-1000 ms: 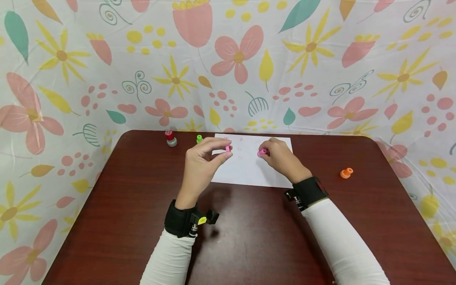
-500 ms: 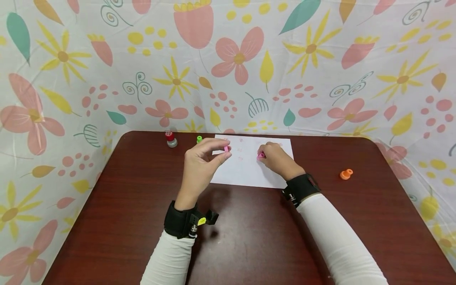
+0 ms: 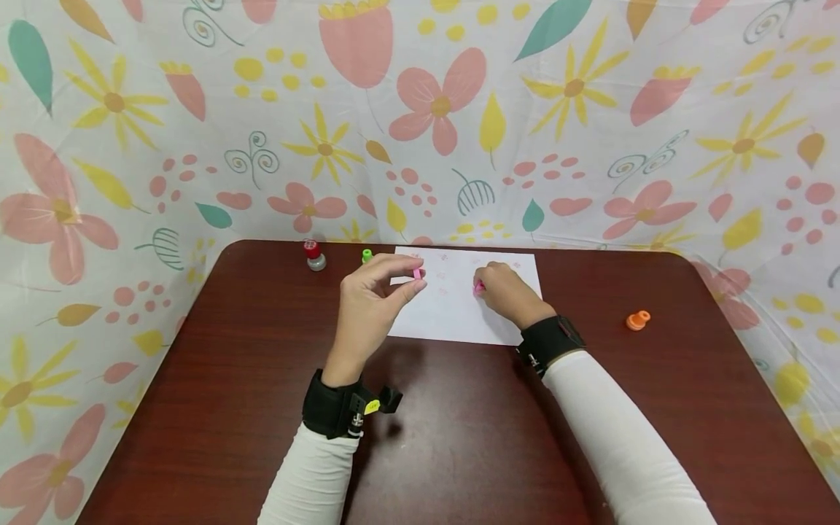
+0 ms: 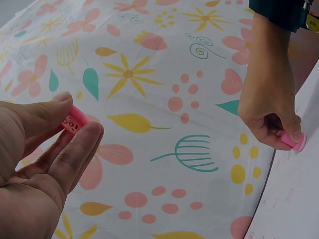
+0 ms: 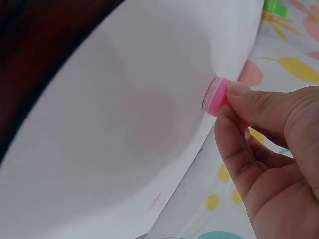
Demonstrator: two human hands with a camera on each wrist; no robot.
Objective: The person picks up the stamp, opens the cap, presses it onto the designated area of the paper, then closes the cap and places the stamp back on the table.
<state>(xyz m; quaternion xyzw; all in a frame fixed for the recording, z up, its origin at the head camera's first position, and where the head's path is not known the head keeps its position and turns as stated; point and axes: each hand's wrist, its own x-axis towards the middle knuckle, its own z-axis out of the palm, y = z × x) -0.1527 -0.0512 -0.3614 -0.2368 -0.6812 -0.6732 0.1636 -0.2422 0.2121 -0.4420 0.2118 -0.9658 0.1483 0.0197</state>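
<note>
My right hand (image 3: 505,292) pinches a pink stamp (image 5: 218,97) between thumb and fingers, its base against the white paper (image 3: 453,321). Held up over the paper's left side, my left hand (image 3: 370,306) pinches a pink stamp cap (image 4: 75,120) with small red printing on its side. Faint reddish stamp prints (image 3: 443,274) mark the paper's upper part. Most of the stamp's handle is hidden by my right fingers.
A red and grey stamp (image 3: 314,255) stands at the table's back left. Beside the paper is a green stamp (image 3: 367,256), partly behind my left hand. An orange stamp (image 3: 638,320) lies on the brown table (image 3: 459,437) at right. A flowered cloth (image 3: 420,131) hangs behind.
My right hand has lowered the pink stamp onto the paper, shifting slightly left and toward me. The left hand with the cap has hardly moved.
</note>
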